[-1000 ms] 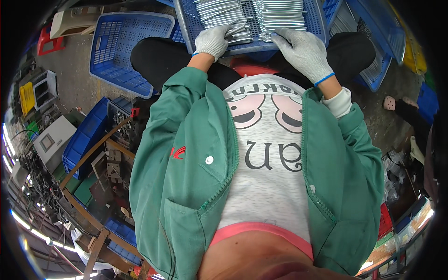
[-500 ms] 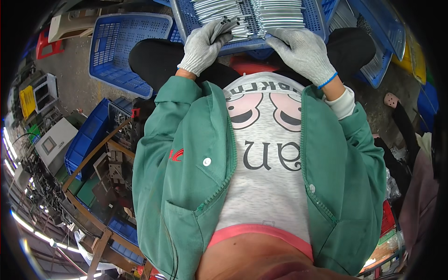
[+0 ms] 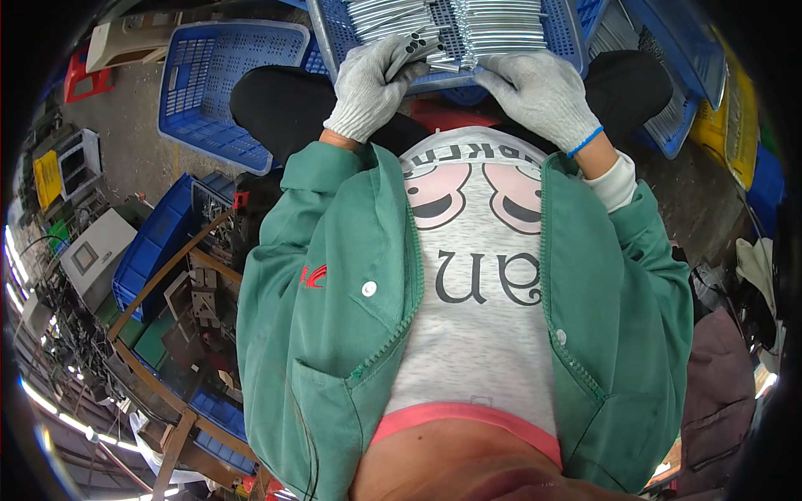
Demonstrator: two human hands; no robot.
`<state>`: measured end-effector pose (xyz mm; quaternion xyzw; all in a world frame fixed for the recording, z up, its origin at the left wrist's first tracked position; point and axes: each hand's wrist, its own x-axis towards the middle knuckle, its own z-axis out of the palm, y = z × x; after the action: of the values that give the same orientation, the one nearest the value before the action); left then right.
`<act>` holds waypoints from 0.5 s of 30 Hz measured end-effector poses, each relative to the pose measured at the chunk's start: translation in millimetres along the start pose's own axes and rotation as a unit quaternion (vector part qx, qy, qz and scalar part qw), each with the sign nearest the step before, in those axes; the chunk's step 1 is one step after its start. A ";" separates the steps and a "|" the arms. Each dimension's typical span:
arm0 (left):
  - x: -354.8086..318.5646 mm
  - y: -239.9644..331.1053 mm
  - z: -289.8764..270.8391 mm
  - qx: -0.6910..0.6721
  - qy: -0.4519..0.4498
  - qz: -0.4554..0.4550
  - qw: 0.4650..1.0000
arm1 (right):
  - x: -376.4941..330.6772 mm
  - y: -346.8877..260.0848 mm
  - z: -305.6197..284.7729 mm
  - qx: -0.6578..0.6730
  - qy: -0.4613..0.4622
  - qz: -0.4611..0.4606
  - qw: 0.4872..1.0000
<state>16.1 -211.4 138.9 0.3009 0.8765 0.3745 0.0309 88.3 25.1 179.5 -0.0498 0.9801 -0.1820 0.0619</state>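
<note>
My left hand (image 3: pixel 368 92), in a grey-white knit glove, is closed around several thin metal tubes (image 3: pixel 415 47), whose open ends point up and to the right. It is over the near left part of a blue plastic basket (image 3: pixel 443 82). Inside the basket lie two rows of shiny metal tubes (image 3: pixel 501 29), side by side. My right hand (image 3: pixel 539 93), gloved alike with a blue cuff edge, is at the near right rim. Its thumb and fingers are drawn together beside the right row's near end; whatever lies between the fingertips is hidden.
To the left on the floor stands another blue basket (image 3: pixel 230 92), with a red stool (image 3: pixel 83 79) beyond. At the right are a blue crate (image 3: pixel 672 108) with long metal pieces and a yellow crate (image 3: pixel 735 125). A wooden frame (image 3: pixel 150 301) is at the lower left.
My left hand has shifted slightly right with the tubes, whose ends have tilted. My right hand has barely moved. At the right edge, another person's leg and shoe have gone from view.
</note>
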 end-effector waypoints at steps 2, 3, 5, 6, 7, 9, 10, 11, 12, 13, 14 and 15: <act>-0.7 -2.7 2.7 0.017 0.021 0.020 0.999 | -0.5 -3.4 -3.7 0.009 0.001 -0.003 1.000; -0.7 -5.2 4.8 0.034 0.041 0.041 0.998 | -1.0 -6.0 -7.1 0.018 0.003 -0.005 1.000; -0.7 -8.9 7.6 0.068 0.080 0.082 0.991 | -1.7 -9.2 -10.8 0.035 0.006 -0.010 0.999; 0.1 -9.6 8.2 0.068 0.080 0.082 0.991 | -1.3 -7.8 -10.2 0.036 0.006 -0.009 0.999; 0.8 -10.3 8.4 0.061 0.083 0.090 0.991 | 0.0 -5.3 -8.9 0.033 0.030 -0.014 0.999; 1.8 -11.7 8.4 0.049 0.088 0.107 0.989 | 2.8 0.0 -6.1 0.028 0.078 -0.025 0.996; 2.4 -12.1 8.6 0.042 0.091 0.116 0.988 | 3.4 1.2 -5.5 0.025 0.102 -0.031 0.994; 2.1 -12.5 8.9 0.043 0.091 0.115 0.988 | 3.3 0.5 -5.0 0.025 0.102 -0.031 0.994; 1.8 -12.9 9.5 0.043 0.097 0.113 0.988 | 3.1 -0.9 -4.7 0.033 0.069 -0.014 0.997; 1.6 -13.1 10.1 0.044 0.103 0.111 0.988 | 2.9 -2.4 -4.6 0.040 0.036 0.002 0.999; 1.4 -13.2 10.6 0.045 0.109 0.108 0.987 | 2.8 -3.8 -4.4 0.047 0.002 0.019 0.999; 1.2 -13.1 10.7 0.046 0.115 0.106 0.987 | 2.9 -4.6 -4.4 0.054 -0.031 0.035 0.997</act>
<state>11.5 -211.0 122.6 0.3483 0.8536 0.3668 -0.1242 85.2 22.1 184.9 -0.0172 0.9676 -0.2309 0.1009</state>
